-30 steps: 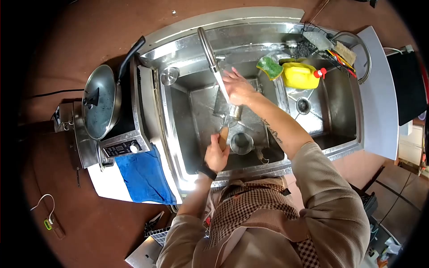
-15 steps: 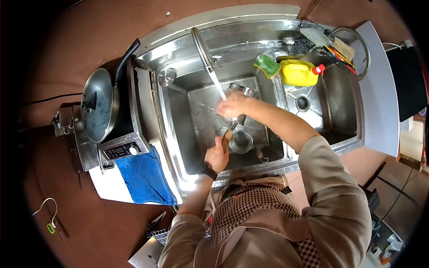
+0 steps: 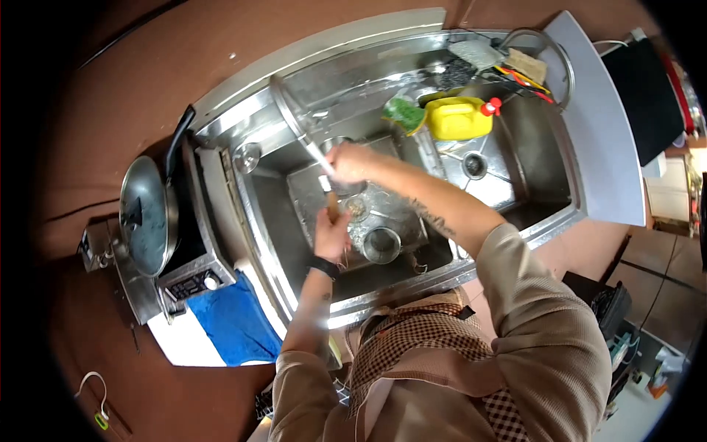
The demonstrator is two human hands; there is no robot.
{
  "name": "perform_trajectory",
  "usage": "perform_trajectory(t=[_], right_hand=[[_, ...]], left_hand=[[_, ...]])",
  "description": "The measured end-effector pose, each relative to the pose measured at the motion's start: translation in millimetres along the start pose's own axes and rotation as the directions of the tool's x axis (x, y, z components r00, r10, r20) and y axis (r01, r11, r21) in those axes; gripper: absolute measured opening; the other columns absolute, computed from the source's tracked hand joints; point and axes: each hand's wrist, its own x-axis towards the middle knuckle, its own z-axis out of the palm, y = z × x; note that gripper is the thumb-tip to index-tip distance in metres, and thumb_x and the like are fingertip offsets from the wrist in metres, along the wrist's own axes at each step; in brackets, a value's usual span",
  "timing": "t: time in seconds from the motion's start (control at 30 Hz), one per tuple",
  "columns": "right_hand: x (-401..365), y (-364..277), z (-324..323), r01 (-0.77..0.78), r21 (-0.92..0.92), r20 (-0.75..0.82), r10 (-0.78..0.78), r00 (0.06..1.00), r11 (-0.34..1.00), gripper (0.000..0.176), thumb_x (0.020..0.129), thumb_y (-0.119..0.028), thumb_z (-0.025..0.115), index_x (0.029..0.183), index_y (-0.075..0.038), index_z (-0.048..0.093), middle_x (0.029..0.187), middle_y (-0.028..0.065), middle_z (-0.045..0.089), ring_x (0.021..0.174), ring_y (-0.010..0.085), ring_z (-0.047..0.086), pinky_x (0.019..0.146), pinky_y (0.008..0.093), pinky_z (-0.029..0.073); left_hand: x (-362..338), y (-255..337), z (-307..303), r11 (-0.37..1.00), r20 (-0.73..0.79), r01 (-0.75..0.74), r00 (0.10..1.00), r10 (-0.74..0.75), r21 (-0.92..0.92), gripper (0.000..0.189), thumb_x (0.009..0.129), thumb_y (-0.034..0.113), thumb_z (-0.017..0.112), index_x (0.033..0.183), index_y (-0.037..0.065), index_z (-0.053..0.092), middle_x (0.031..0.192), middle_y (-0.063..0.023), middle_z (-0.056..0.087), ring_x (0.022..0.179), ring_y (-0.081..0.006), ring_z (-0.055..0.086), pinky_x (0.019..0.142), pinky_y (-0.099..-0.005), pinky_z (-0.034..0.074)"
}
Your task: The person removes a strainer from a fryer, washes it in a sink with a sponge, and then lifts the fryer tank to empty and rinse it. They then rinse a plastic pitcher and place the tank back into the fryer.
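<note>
"Wooden-handled utensil (image 3: 332, 207), where had we got it?"

"We had it in our left hand (image 3: 331, 236), fingers wrapped tight round the handle. It stood upright over the left basin of the sink (image 3: 269, 214), with its top end up in the water falling from the tap (image 3: 289, 110)."

"And what had changed?"

"A second earlier our left hand had held it lower, close to the steel cup (image 3: 381, 244), while our right hand was up at the stream alone. Half a second earlier the right hand had come down onto the utensil's head. Now we had lifted both together towards the spout, so the head sat right in the stream."

"Our right hand (image 3: 353, 162)?"

"Curled over the top end, fingers bent. Whether it gripped the head or only rubbed it, we couldn't tell, because the hand hid it."

"So the washing had settled on the utensil itself?"

"That was our reading. The cup stood untouched on the basin floor near our left hand. The green sponge (image 3: 403, 114) and yellow bottle (image 3: 458, 118) sat well apart at the back of the sink."
</note>
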Motion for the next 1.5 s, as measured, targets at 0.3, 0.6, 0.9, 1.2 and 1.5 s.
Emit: perform_trajectory(t=[0.3, 0.6, 0.9, 1.2, 1.5], right_hand=[[-49.6, 42.4, -54.8, -0.123, -0.284, -0.471, -0.027, 0.882, 0.951, 0.025, 0.083, -0.006, 0.055, 0.107, -0.002, 0.059, 0.091, 0.0186, 0.067, 0.082, 0.0334, 0.067, 0.074, 0.0457, 0.055], [-71.9, 174.7, -240.8, -0.771, -0.303, -0.621, 0.498, 0.605, 0.56, 0.084, 0.082, -0.068, 0.055, 0.136, -0.004, 0.05, 0.137, 0.0204, 0.054, 0.125, 0.0371, 0.052, 0.106, 0.0544, 0.034], [-77.4, 274.7, -260.3, -0.399, -0.464, -0.54, 0.104, 0.835, 0.791, 0.044, 0.079, -0.025, 0.065, 0.115, -0.001, 0.066, 0.123, 0.0219, 0.06, 0.112, 0.0367, 0.059, 0.096, 0.038, 0.047], [-191.6, 128.7, -150.7, 0.067, 0.563, -0.781, 0.504, 0.368, 0.824, 0.03, 0.09, -0.016, 0.058, 0.113, 0.002, 0.06, 0.103, 0.0136, 0.065, 0.096, 0.0218, 0.062, 0.085, 0.0339, 0.049], [-235.2, 122.3, -12.9, 0.463, 0.868, -0.208, 0.716, 0.667, -0.179, 0.054, 0.081, -0.008, 0.045, 0.134, 0.004, 0.042, 0.125, 0.0176, 0.056, 0.109, 0.0311, 0.059, 0.102, 0.044, 0.044]], left_hand=[[54.1, 42.4, 27.3, 0.524, 0.339, 0.399, 0.917, -0.211, -0.753, 0.02, 0.101, 0.014, 0.046, 0.111, -0.001, 0.052, 0.094, -0.0108, 0.064, 0.066, -0.0156, 0.059, 0.055, -0.023, 0.051], [38.7, 37.3, 25.7, 0.622, 0.258, 0.372, 0.928, -0.269, -0.689, 0.015, 0.099, 0.016, 0.05, 0.102, 0.002, 0.056, 0.079, -0.005, 0.058, 0.06, -0.0147, 0.052, 0.053, -0.0247, 0.046], [1.2, 0.9, -5.6, 0.674, 0.223, 0.224, 0.971, -0.089, -0.704, 0.028, 0.093, 0.031, 0.063, 0.075, 0.015, 0.049, 0.052, 0.0044, 0.036, 0.04, -0.0092, 0.035, 0.037, -0.0244, 0.029], [-64.7, -94.8, -58.9, 0.914, -0.044, -0.399, 0.914, 0.403, 0.081, 0.02, 0.078, -0.001, 0.062, 0.062, 0.005, 0.051, 0.053, -0.0002, 0.051, 0.045, -0.0078, 0.047, 0.044, -0.0251, 0.036], [-27.9, -75.5, -27.6, 0.91, -0.114, -0.407, 0.91, 0.398, -0.074, 0.017, 0.078, -0.003, 0.056, 0.064, 0.004, 0.049, 0.05, -0.0016, 0.05, 0.041, -0.0101, 0.046, 0.041, -0.0266, 0.036]])
